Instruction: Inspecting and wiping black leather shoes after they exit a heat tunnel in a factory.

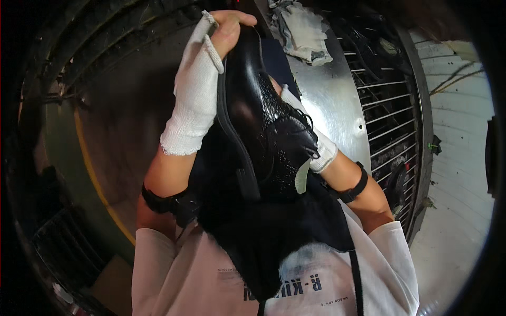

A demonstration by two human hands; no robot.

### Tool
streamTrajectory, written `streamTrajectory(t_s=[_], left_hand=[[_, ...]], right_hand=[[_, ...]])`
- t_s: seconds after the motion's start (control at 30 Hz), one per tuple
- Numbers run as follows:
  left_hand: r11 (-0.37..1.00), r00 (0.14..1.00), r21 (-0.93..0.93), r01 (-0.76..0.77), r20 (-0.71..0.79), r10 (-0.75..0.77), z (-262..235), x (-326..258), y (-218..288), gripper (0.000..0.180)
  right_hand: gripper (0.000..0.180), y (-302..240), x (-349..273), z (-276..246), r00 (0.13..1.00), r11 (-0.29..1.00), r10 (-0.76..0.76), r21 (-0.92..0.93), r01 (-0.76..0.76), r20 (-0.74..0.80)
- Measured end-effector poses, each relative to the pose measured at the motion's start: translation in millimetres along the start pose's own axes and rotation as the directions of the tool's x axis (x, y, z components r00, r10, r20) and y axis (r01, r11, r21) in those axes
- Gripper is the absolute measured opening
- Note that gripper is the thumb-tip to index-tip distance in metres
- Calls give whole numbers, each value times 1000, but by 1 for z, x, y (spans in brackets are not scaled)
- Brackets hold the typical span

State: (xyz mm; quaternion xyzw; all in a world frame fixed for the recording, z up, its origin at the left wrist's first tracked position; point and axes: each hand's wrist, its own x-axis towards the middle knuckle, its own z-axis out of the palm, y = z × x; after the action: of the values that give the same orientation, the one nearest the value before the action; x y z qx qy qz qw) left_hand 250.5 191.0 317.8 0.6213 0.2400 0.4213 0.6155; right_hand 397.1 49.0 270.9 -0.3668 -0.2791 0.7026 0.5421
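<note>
A glossy black leather lace-up shoe (245,100) is held up in front of my chest, toe pointing away and its dark sole edge on the left. Small perforations dot its side, black laces hang over the right, and a pale lining shows near the heel opening. My left hand (203,79), in a white knit glove with bare fingertips, grips the toe end. Behind the shoe's right side is my right hand (291,100), gloved alike and closed against it; most of its fingers are hidden.
On the right runs a shiny metal ledge (337,102) with crumpled whitish gloves or cloths (300,31) at its far end. Beside it stands a rack of metal bars (390,121) with dark shoes in it. A yellow floor line (92,174) curves along the left.
</note>
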Motion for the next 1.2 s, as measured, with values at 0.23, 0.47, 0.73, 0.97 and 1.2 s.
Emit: streamTrajectory(t_s=[0.23, 0.47, 0.73, 0.97, 1.2], left_hand=[[968, 934, 215, -129, -303, 191, 24, -63, -34, 69], [676, 849, 621, -396, -33, 528, 6, -17, -59, 53], [623, 709, -493, 607, -19, -705, -7, -114, -136, 82], [863, 818, -279, 421, -295, -494, 15, -101, -163, 74], [802, 821, -212, 558, -3, -572, 27, -69, -103, 73]], right_hand=[[67, 22, -78, -18, 978, 997, 62, -28, -69, -199], [24, 14, -26, -17, 870, 987, 67, -95, -129, -489], [46, 48, 41, -43, 896, 991, 103, -36, -131, -432], [37, 47, 63, -50, 823, 963, -79, -257, -83, -562], [43, -6, 24, -50, 913, 973, -112, 145, 182, -392]])
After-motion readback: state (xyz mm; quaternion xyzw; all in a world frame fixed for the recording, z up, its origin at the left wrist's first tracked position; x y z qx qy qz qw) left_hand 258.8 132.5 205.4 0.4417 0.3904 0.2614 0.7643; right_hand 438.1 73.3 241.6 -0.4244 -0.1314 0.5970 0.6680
